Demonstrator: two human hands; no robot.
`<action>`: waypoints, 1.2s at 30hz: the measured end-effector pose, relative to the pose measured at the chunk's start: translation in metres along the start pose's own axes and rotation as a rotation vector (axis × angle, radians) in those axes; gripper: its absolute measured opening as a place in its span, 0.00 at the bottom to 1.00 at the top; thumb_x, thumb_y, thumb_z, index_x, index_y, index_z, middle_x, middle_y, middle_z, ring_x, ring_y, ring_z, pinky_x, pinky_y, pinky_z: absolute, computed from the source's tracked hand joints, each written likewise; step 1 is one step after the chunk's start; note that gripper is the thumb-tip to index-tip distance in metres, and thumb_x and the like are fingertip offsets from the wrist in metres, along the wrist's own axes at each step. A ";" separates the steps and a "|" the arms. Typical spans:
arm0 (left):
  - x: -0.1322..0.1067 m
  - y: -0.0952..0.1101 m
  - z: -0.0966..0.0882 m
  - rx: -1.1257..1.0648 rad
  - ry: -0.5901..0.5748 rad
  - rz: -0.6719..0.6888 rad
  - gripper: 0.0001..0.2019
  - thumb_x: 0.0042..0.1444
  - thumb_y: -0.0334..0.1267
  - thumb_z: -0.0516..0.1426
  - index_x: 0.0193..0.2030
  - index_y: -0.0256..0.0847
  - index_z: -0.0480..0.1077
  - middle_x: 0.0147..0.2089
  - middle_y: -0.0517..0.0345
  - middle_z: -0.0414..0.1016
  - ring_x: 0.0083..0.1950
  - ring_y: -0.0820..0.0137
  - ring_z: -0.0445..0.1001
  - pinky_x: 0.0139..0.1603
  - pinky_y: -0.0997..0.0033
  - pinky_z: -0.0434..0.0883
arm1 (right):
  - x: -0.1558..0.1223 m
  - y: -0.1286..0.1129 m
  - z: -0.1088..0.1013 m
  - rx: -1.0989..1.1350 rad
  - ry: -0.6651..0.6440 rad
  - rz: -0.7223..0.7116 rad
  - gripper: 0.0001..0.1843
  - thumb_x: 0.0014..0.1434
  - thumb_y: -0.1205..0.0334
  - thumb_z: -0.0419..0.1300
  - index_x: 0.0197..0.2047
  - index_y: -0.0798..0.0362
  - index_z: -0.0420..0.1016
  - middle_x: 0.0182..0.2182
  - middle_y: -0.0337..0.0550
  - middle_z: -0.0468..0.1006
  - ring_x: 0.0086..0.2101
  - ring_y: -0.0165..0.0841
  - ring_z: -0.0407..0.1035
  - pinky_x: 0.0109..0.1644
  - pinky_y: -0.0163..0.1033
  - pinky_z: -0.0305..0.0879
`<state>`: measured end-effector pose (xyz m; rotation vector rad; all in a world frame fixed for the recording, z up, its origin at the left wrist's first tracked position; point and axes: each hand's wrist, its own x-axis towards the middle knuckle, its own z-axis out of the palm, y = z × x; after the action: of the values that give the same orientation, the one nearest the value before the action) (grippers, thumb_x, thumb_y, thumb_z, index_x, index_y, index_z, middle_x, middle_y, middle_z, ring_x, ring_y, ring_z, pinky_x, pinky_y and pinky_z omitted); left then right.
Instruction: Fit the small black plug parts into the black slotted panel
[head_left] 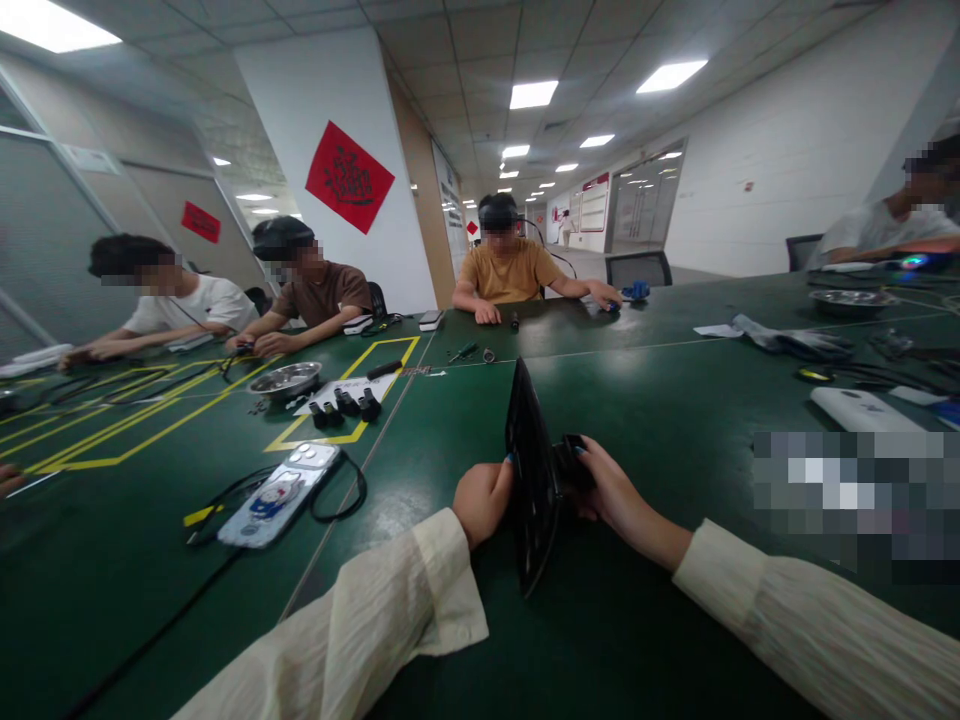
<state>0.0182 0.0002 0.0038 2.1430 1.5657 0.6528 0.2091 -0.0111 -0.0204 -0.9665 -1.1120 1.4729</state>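
Note:
Upright in front of me is a glossy black flat panel, seen nearly edge-on; its exact kind is unclear. My left hand is closed on the panel's left side, thumb against its face. On the other side, my right hand is closed around a small black blocky part that sits against the panel. Whether this part is joined to the panel I cannot tell. The fingers of both hands are partly hidden.
Left of me lie a phone in a patterned case and a black cable. Farther off are several black cylindrical parts, a metal bowl and a screwdriver. Co-workers sit around the green table. At right lies a white device.

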 end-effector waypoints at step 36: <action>-0.001 0.005 -0.008 -0.080 -0.005 0.125 0.20 0.61 0.45 0.37 0.28 0.40 0.63 0.28 0.55 0.70 0.32 0.68 0.69 0.35 0.72 0.62 | -0.006 -0.009 0.009 -0.044 0.105 0.083 0.22 0.54 0.52 0.48 0.50 0.51 0.55 0.17 0.32 0.68 0.13 0.28 0.61 0.13 0.29 0.49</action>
<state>0.0169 -0.0014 0.0126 2.1943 1.3878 0.7361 0.2041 -0.0173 -0.0095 -1.1197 -1.0431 1.4516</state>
